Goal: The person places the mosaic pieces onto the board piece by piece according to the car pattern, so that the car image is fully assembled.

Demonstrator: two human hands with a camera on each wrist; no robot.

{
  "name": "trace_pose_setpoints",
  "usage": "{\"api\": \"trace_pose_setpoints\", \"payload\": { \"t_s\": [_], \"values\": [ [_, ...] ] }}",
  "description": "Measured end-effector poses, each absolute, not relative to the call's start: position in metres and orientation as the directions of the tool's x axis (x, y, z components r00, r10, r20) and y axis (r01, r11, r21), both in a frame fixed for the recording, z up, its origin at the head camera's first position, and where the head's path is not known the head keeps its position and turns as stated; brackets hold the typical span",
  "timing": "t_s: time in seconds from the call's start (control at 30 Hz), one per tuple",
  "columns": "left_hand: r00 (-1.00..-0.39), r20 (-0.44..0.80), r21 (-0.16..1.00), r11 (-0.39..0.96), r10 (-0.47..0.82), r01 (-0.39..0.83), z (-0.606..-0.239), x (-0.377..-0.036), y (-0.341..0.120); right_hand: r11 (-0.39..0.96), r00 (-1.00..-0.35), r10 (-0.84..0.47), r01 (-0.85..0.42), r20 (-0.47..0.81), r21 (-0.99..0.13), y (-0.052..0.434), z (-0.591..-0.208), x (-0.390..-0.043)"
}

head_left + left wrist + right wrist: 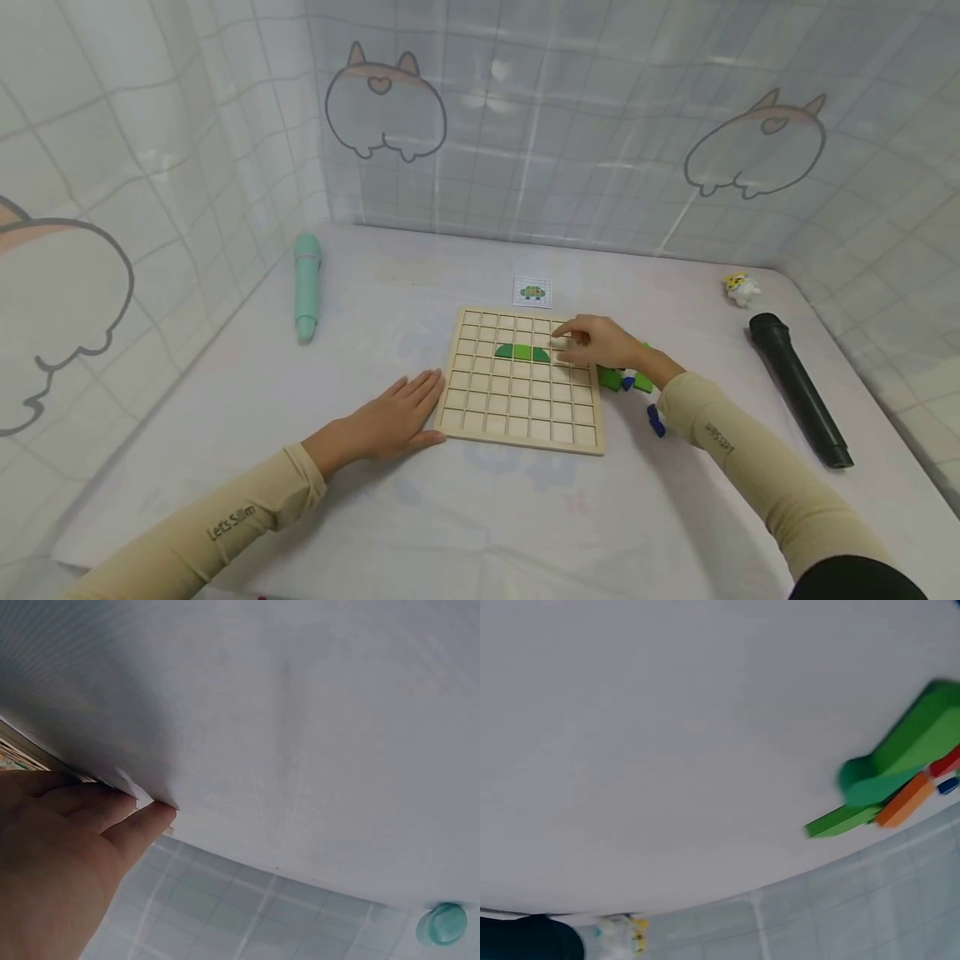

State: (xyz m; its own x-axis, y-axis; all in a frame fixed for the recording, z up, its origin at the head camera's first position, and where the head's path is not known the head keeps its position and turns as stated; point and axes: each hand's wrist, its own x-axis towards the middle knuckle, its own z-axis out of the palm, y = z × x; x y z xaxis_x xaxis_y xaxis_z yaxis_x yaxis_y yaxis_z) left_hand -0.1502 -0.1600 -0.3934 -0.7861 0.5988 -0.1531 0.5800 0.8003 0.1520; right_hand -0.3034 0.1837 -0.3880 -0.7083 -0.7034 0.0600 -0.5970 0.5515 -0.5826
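Note:
My left hand (393,419) lies flat at the left edge of a wooden grid board (519,427), its straight fingers touching the frame. In the left wrist view, the left hand (56,847) shows its fingertips on the white cloth. Over the board's upper right is my right hand (596,340), thumb and index finger bent and apart with no piece visible between them. A light green square block (522,352) sits in the grid between two dark green rounded blocks, one left (504,351) and one right (541,355). The right wrist view does not show the hand.
Loose green blocks (922,731), an orange block (905,801) and blue blocks (656,421) lie right of the board. Behind it is a picture card (532,292). A mint microphone (307,287) lies left; a black microphone (799,390) and small figurine (741,288) lie right.

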Motion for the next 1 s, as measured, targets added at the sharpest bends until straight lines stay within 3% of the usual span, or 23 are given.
{"api": "trace_pose_setpoints", "payload": {
  "t_s": [1.0],
  "values": [
    [-0.789,-0.160,0.166,0.804,0.593,0.571,-0.394,-0.153,-0.161,0.751,-0.877,-0.479,-0.437,0.048,-0.495,0.303,-0.397,-0.277]
  ]
}}
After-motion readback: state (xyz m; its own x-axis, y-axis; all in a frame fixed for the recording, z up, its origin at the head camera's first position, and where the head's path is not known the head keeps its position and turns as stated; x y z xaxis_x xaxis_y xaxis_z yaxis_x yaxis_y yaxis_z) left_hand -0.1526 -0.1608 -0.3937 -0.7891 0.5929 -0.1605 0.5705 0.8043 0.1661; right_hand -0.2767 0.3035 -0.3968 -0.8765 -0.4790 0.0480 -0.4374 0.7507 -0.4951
